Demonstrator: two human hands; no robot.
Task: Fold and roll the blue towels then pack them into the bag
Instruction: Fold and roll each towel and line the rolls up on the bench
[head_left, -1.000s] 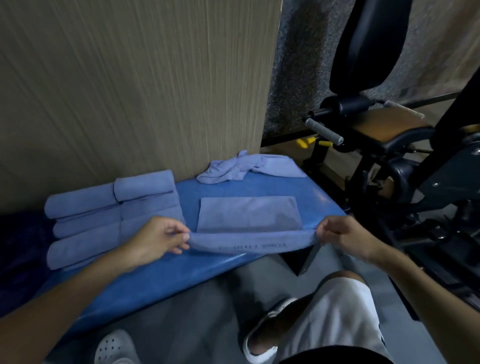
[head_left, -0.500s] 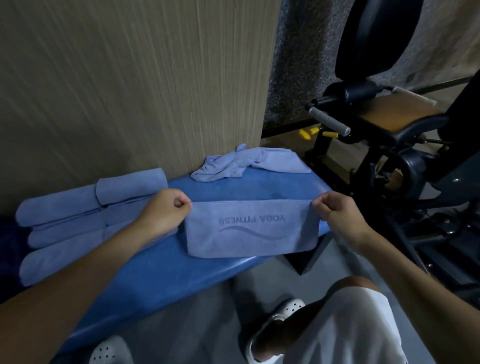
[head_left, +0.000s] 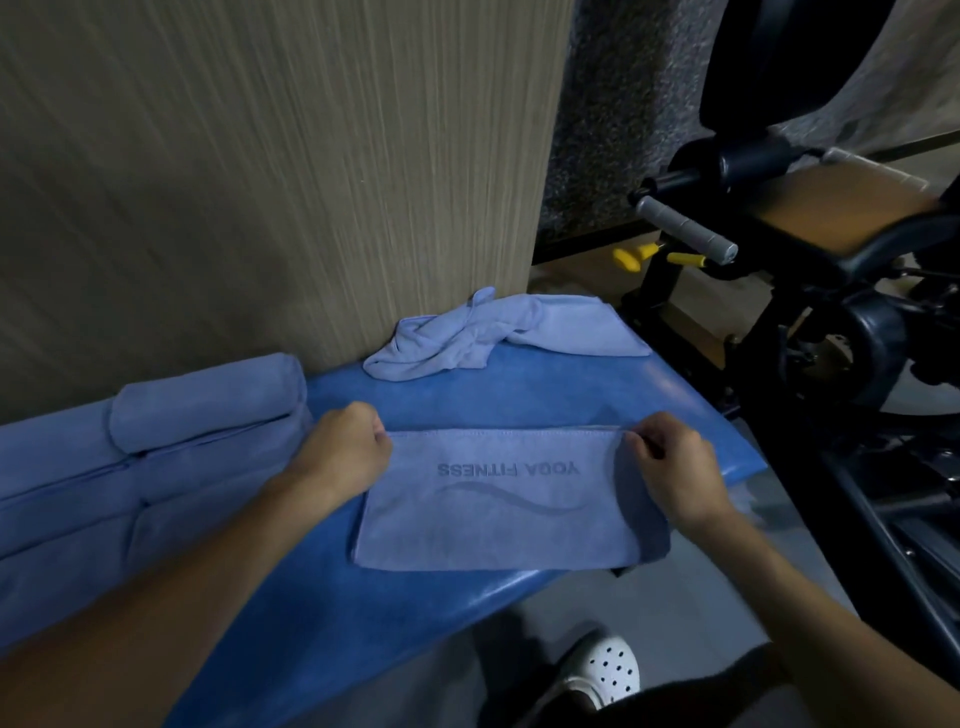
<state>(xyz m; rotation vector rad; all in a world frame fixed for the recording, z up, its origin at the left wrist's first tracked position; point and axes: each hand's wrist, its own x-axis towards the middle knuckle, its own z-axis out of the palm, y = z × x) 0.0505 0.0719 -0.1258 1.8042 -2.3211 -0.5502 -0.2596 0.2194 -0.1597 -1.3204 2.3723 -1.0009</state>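
A folded blue towel (head_left: 498, 514) printed "YOGA FITNESS" lies flat on the blue padded bench (head_left: 322, 613), its text upside down to me. My left hand (head_left: 345, 457) pinches the towel's far left corner. My right hand (head_left: 670, 467) pinches its far right corner, where the cloth bunches a little. Several rolled blue towels (head_left: 202, 402) are stacked at the left of the bench. A crumpled blue towel (head_left: 483, 335) lies at the back against the wall. No bag is in view.
A beige textured wall (head_left: 270, 182) rises right behind the bench. Black gym equipment (head_left: 810, 291) with a grey handle (head_left: 685, 231) stands close on the right. My white perforated shoe (head_left: 605, 670) is on the grey floor below the bench edge.
Both hands lifted the towel's near edge and folded it over to the far side, then laid it flat on the bench with the printed face up.
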